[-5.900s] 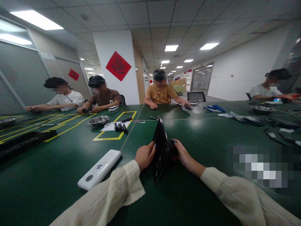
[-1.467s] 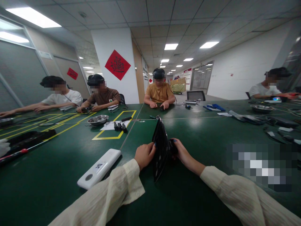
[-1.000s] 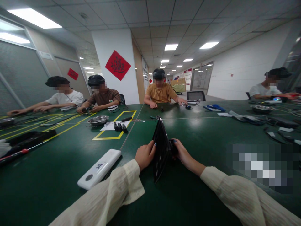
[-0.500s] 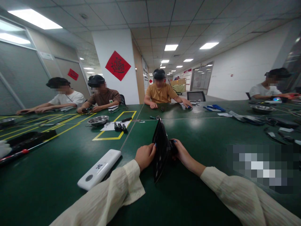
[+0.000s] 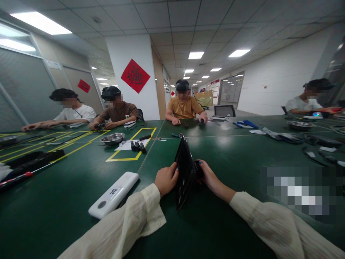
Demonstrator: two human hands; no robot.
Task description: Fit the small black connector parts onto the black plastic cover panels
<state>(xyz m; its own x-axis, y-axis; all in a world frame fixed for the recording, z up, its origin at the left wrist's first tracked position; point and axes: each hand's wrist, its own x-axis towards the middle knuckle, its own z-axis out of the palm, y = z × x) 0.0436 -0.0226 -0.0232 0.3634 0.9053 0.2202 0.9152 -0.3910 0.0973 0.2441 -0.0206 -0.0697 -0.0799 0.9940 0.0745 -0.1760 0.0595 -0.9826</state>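
Note:
A thin, glossy black panel point(image 5: 184, 176) stands on edge in front of me, seen nearly side-on. The thumb and fingers of my left hand point(image 5: 167, 178) grip its left face, with some fingertips hidden. On the other side, my right hand point(image 5: 208, 176) is closed round a small dark part point(image 5: 198, 169) at the panel's back; its shape is mostly concealed by the fingers. Left of my left forearm lies a white oblong device point(image 5: 114, 196) marked 26, with a grey round spot.
The green table point(image 5: 231, 230) carries a metal bowl point(image 5: 112, 138), black cylindrical parts point(image 5: 138, 146) on paper, green-handled pliers point(image 5: 176, 135) and a red-handled screwdriver point(image 5: 18, 180). Blue items point(image 5: 245, 124) and cables point(image 5: 318, 156) lie to the right. Several co-workers sit round the table.
My hands and the black panel stay almost still. The co-worker opposite has drawn one hand, with a small dark object, inward toward the body. A co-worker at far left has shifted slightly left.

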